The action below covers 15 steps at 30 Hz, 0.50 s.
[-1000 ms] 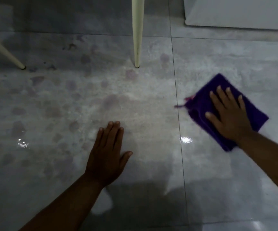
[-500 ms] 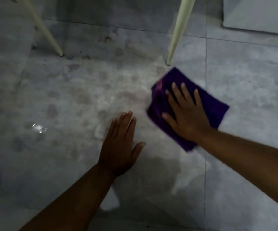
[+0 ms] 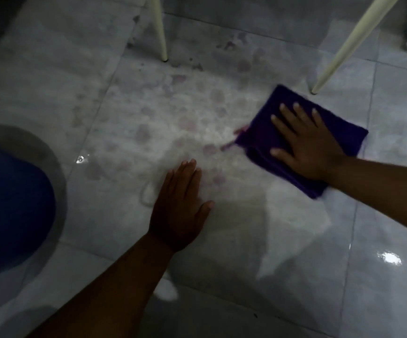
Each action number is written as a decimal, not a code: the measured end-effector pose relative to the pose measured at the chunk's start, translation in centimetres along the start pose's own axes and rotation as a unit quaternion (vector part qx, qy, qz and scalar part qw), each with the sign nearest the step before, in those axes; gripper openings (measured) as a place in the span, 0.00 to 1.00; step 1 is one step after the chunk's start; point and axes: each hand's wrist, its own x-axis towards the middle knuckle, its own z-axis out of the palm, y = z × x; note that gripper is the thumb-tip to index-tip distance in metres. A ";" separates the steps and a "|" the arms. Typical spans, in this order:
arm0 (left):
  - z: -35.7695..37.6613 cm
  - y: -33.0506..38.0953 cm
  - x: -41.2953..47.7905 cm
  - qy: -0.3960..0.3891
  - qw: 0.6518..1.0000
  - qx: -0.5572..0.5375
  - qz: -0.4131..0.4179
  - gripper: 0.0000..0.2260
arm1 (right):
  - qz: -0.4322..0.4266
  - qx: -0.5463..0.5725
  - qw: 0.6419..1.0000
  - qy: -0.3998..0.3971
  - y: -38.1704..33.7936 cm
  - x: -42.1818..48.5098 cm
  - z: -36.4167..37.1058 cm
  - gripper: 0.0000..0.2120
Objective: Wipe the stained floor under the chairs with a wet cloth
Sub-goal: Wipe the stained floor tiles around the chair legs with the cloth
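My right hand (image 3: 307,147) lies open and flat on the purple cloth (image 3: 339,132), fingers spread, pressing it to the floor (image 3: 246,240) in the right of the frame. The cloth is folded into a rough rectangle, its long axis running from upper left to lower right, with one corner pointing up toward the foot of the right chair leg (image 3: 348,47) just beside it. It is deep violet, soft-looking, layered at its lower edge, and a thin pinkish strip trails from its left side. My left hand (image 3: 180,206) is also open, palm down on the bare tile at lower centre, fingers together and pointing toward the top of the frame, near the cloth but apart from it. The floor is glossy pale grey tile with dark grout lines, lit dimly. Faint reddish-purple blotches (image 3: 188,123) scatter from the centre toward the left chair leg (image 3: 159,28) at top centre. A blue rounded shape (image 3: 9,206) fills the left edge; I cannot tell what it is.
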 end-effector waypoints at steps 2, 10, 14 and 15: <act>-0.8 -1.6 -0.1 0.026 1.000 0.002 -0.017 0.29 | 0.049 0.024 0.998 0.013 -3.6 4.2 -1.0 0.40; -4.2 -5.6 2.5 0.086 0.992 -0.020 -0.085 0.27 | -0.246 0.080 0.964 0.060 -26.8 -1.6 2.3 0.37; -4.0 -5.2 3.4 0.089 0.993 -0.027 -0.078 0.27 | -0.389 0.005 0.921 0.027 -28.9 -8.9 4.7 0.38; -3.8 -5.1 3.4 0.086 0.993 -0.029 -0.079 0.27 | -0.403 0.013 0.915 0.034 -27.6 -9.1 4.8 0.37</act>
